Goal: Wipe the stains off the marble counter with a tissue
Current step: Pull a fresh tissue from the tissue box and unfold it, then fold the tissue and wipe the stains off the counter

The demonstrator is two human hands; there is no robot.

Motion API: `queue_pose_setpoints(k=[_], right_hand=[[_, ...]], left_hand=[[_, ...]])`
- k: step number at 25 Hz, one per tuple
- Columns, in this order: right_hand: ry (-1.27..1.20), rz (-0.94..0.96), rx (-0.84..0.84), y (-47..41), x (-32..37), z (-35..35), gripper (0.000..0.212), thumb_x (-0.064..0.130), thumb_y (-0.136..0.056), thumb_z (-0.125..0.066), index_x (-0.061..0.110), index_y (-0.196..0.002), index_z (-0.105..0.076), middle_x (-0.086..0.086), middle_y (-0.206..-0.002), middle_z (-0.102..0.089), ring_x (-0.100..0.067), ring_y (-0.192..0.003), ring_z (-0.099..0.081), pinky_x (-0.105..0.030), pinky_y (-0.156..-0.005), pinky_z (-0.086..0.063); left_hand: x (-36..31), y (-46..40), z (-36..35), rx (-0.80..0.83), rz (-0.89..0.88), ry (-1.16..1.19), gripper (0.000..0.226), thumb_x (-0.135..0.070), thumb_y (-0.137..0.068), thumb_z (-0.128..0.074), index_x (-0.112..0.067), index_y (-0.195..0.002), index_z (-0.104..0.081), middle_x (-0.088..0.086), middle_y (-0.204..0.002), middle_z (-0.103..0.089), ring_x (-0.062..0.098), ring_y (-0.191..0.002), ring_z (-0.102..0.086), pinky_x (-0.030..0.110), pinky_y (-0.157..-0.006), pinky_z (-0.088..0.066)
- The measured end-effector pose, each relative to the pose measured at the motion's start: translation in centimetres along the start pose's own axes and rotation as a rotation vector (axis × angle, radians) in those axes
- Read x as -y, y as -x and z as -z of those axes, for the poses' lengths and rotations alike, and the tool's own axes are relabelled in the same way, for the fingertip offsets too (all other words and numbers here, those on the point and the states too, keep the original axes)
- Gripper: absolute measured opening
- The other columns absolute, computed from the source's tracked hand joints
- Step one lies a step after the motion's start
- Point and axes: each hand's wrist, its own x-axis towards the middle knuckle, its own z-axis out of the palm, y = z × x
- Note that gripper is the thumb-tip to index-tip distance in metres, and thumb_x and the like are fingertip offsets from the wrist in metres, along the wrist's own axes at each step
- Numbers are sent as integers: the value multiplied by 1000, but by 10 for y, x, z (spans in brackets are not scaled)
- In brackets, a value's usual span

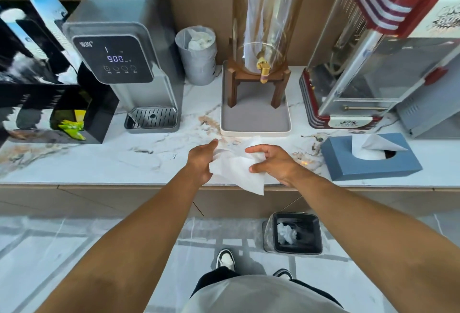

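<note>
A white tissue [236, 168] is held between both hands just above the front edge of the marble counter [139, 156]. My left hand [200, 161] grips its left side and my right hand [273, 161] pinches its right side. One corner of the tissue hangs past the counter edge. Brown stains [211, 123] lie on the marble just beyond the hands, left of the white tray. More brownish marks [302, 158] sit to the right of my right hand. A few dark specks [174, 155] lie to the left.
A blue tissue box [368, 161] stands at the right. Behind are a white tray [256, 131] with a glass dispenser, a water machine [129, 68], a grey cup [196, 56], a popcorn machine [373, 63] and a black organiser [62, 113]. A bin [296, 233] stands on the floor.
</note>
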Motion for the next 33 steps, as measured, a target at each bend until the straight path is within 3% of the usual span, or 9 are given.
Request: queue_pose_setpoints(k=[2,5,9,13,18,20,27,30,33], right_hand=[[31,6,-130,-3,-4,-2,45,-7,-69,-79,20,-104,-74,-1,-118,-67,0,-95,-64,-19,-81,-56],[11,-15,-225,-3,-11,0,27,-1,-78,-76,20,-95,-76,-4,-110,-73,-15,-91,-69,-32,-90,-55],[91,-16,-257,-6,-14,1,6,18,-82,-76,24,-83,-77,6,-92,-76,-7,-83,-67,-18,-75,-51],[142,15,-197,-11,-13,3,4,27,-83,-76,24,-84,-77,13,-86,-75,5,-73,-64,-8,-62,-47],[111,21,-107,-18,-17,11,9,32,-83,-76,25,-87,-78,3,-86,-76,-7,-73,-63,-20,-60,-52],[125,30,-85,-23,-20,9,12,36,-78,-78,25,-84,-78,2,-82,-75,-8,-69,-59,-21,-62,-50],[101,52,24,-37,-11,-27,14,27,-75,-81,18,-67,-74,12,-68,-68,-9,-71,-63,-12,-61,-46],[145,44,114,-42,-3,-48,14,29,-81,-77,18,-74,-73,9,-73,-70,-8,-70,-65,-20,-66,-50],[175,61,100,-54,5,-77,17,25,-85,-74,8,-84,-71,-4,-84,-70,-17,-76,-64,-31,-72,-50]], left_hand=[[1,-3,6,190,66,-7,35,-25,-89,-75,-5,-116,-67,14,-106,-77,32,-95,-75,42,-76,-62],[6,-8,17,306,50,-33,58,-2,-81,-79,-16,-133,-55,14,-117,-72,31,-105,-72,44,-83,-61],[8,-12,22,269,-206,-371,49,6,-76,-80,-19,-118,-71,5,-82,-57,23,-79,-63,32,-74,-54],[7,-14,22,177,-341,-609,30,-3,-77,-82,-16,-104,-76,4,-79,-53,17,-72,-55,22,-66,-48],[6,-5,29,26,-366,-704,18,-12,-81,-82,-5,-95,-74,6,-72,-58,18,-63,-52,21,-61,-46],[6,1,36,-24,-366,-708,18,-14,-80,-82,-7,-95,-73,1,-68,-52,13,-58,-48,11,-52,-41],[15,17,61,-22,-235,-385,28,7,-78,-62,-16,-62,-62,5,-74,-59,29,-81,-56,28,-63,-40],[15,12,75,71,-196,-353,19,4,-78,-67,-14,-78,-73,9,-93,-69,33,-88,-65,29,-65,-50],[11,-2,103,111,-174,-469,16,-12,-77,-83,-15,-92,-78,2,-96,-76,21,-84,-72,26,-59,-55]])
